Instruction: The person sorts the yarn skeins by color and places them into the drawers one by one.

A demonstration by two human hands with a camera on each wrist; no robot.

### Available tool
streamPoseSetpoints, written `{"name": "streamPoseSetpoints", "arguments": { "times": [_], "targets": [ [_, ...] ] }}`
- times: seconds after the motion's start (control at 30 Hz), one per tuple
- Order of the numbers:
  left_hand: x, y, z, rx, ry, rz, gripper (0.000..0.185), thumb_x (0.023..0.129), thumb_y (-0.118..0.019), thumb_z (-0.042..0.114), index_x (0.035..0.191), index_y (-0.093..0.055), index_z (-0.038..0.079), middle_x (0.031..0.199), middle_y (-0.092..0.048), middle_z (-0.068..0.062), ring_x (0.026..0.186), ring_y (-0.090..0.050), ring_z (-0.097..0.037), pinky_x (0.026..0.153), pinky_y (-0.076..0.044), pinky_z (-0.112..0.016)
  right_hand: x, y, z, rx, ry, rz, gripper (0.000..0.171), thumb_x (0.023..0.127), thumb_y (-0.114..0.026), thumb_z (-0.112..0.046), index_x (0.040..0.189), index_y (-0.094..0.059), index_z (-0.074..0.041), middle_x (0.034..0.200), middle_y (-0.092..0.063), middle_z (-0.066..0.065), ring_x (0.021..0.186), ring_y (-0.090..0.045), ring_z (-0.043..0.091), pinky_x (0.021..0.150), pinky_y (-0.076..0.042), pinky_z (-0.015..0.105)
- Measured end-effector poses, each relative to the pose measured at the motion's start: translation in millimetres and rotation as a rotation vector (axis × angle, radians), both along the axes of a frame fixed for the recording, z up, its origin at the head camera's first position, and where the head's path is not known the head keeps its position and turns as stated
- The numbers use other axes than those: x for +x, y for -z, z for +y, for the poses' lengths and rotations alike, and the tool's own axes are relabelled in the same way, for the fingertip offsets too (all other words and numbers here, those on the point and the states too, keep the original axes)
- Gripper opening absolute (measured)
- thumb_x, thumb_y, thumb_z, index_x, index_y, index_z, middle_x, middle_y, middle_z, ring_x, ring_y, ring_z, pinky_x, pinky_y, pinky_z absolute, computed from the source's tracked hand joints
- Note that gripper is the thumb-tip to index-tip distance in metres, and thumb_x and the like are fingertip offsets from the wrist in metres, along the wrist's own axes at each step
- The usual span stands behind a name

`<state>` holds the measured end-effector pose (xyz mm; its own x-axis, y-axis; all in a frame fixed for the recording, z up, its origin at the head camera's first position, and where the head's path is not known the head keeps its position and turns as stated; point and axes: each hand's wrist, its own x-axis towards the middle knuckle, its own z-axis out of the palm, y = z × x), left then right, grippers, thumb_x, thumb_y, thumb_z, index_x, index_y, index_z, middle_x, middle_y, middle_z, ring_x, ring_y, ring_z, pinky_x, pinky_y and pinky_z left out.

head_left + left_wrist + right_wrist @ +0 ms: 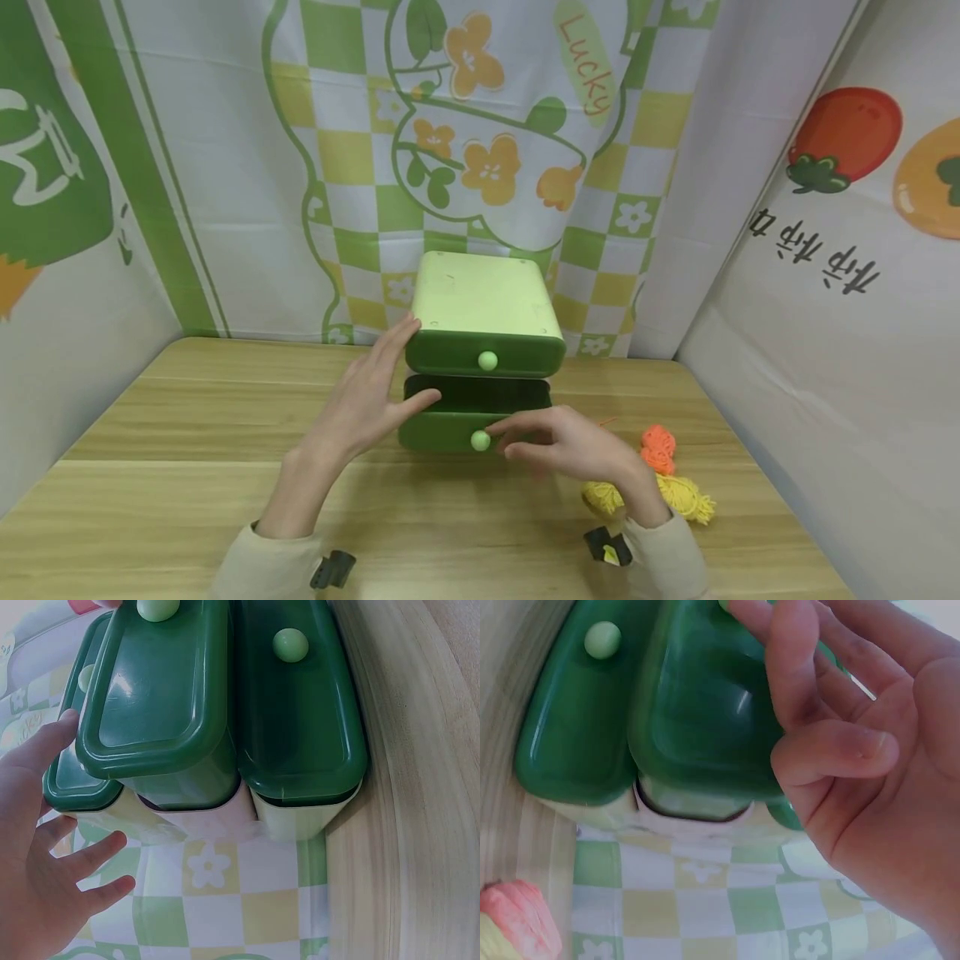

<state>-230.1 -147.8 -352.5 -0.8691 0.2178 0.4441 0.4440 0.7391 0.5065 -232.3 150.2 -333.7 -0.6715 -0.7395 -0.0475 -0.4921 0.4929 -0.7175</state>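
A small cabinet with a pale green top (487, 292) stands against the cloth. Its middle drawer (442, 429) is pulled out; the top drawer (450, 354) and bottom drawer (300, 720) are in. My left hand (363, 400) is spread at the cabinet's left side, with fingertips at the top left corner and the thumb stretched over the open drawer. By the round knob (481, 440) of the middle drawer is my right hand (570, 442). Its index fingertip lies right at the knob's right side, while the bent thumb (832, 754) stays apart from it.
Orange yarn (658, 450) and yellow yarn (686, 497) lie on the wooden table (225, 492) to the right, partly behind my right wrist. A patterned cloth (345, 158) hangs behind the cabinet. Printed side panels (825, 358) border the table.
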Motion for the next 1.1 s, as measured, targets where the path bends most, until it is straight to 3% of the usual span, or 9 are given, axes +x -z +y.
{"name": "streamPoseSetpoints", "arguments": {
  "times": [0.27, 0.4, 0.63, 0.83, 0.93, 1.1],
  "targets": [
    [-1.1, 0.4, 0.3, 0.000, 0.006, -0.003, 0.092, 0.091, -0.068, 0.050, 0.160, -0.013, 0.027, 0.167, -0.018, -0.003, 0.150, -0.027, -0.033, 0.114, -0.026, -0.069, -2.0, -5.6, 18.5, -0.020, 0.073, 0.030, 0.031, 0.101, -0.058, -0.032, 0.130, -0.066, -0.021, 0.108, -0.074, -0.001, 0.053, -0.059, 0.011, 0.042, -0.047, 0.026],
    [-1.5, 0.1, 0.0, 0.001, 0.004, -0.005, 0.092, 0.091, -0.069, 0.048, 0.160, -0.013, 0.028, 0.167, -0.017, -0.004, 0.150, -0.027, -0.033, 0.114, -0.026, -0.069, -3.1, -7.4, 26.4, -0.053, 0.080, 0.049, 0.030, 0.102, -0.058, -0.028, 0.129, -0.066, -0.017, 0.107, -0.075, 0.005, 0.051, -0.053, 0.008, 0.048, -0.047, 0.023],
    [-0.8, 0.2, -0.1, 0.003, 0.006, -0.008, 0.093, 0.091, -0.070, 0.047, 0.160, -0.012, 0.028, 0.167, -0.018, -0.004, 0.150, -0.027, -0.033, 0.114, -0.024, -0.070, -4.9, -9.2, 37.2, -0.054, 0.107, 0.052, 0.032, 0.102, -0.057, -0.027, 0.130, -0.065, -0.016, 0.106, -0.075, 0.008, 0.059, -0.060, 0.011, 0.057, -0.052, 0.025],
    [0.0, -0.3, 0.4, 0.004, 0.008, -0.003, 0.093, 0.090, -0.071, 0.045, 0.160, -0.013, 0.027, 0.166, -0.018, -0.004, 0.150, -0.027, -0.033, 0.113, -0.024, -0.070, -6.3, -10.7, 45.0, -0.055, 0.127, 0.111, 0.033, 0.102, -0.056, -0.028, 0.131, -0.064, -0.013, 0.105, -0.076, 0.005, 0.083, -0.070, 0.011, 0.072, -0.056, 0.025],
    [-0.1, -0.5, 0.7, 0.000, 0.009, 0.000, 0.093, 0.091, -0.070, 0.046, 0.160, -0.013, 0.027, 0.166, -0.019, -0.005, 0.150, -0.027, -0.033, 0.113, -0.025, -0.070, -6.8, -12.2, 50.4, -0.058, 0.148, 0.129, 0.034, 0.102, -0.057, -0.028, 0.131, -0.064, -0.012, 0.104, -0.075, 0.004, 0.085, -0.070, 0.011, 0.069, -0.056, 0.026],
    [-0.4, -0.5, 0.7, -0.005, 0.008, -0.002, 0.092, 0.091, -0.069, 0.049, 0.161, -0.012, 0.027, 0.166, -0.018, -0.004, 0.150, -0.026, -0.033, 0.114, -0.025, -0.070, -9.5, -12.1, 58.5, -0.064, 0.187, 0.138, 0.033, 0.102, -0.057, -0.029, 0.129, -0.066, -0.012, 0.103, -0.074, 0.004, 0.066, -0.065, 0.016, 0.055, -0.055, 0.029]
  ]
}}
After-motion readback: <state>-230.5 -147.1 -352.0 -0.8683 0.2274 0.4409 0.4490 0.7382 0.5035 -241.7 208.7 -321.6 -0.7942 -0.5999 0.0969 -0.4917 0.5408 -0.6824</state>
